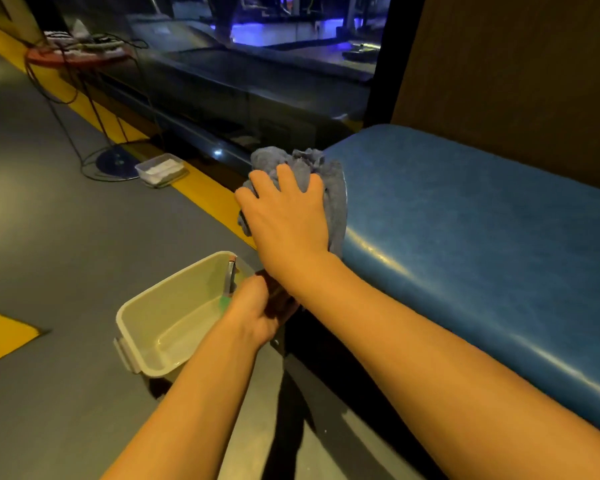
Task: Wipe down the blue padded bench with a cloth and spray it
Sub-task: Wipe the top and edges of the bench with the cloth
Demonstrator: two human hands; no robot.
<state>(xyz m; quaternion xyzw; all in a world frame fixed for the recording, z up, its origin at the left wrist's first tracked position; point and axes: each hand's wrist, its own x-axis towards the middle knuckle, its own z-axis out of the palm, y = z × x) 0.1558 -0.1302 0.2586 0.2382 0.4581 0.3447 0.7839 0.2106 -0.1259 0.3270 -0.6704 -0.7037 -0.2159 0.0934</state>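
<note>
Two hands, two jobs going on here. The right hand (286,216) is spread flat, fingers fanned out, pressing a bunched-up grey-blue cloth (305,168) onto the end edge of the blue padded bench (465,220), right at the rounded corner nearest the glass partition (243,81). My guess is the cloth is wadded so it wraps over that curved end, and the open palm gives even pressure for wiping rather than a grip. The left hand (257,313) is lower down, curled around something just beside the front edge of the bench, over the beige plastic tub (146,317) sitting on the grey floor (66,237). There's a green bit and a thin nozzle-like piece (230,277) sticking up from it, so probably the spray bottle, kept handy next to the tub, but I can't say for sure since the hand hides most of it. Most of the bench top looks shiny with nothing on it, and the wiping looks to be at the far end only.
</note>
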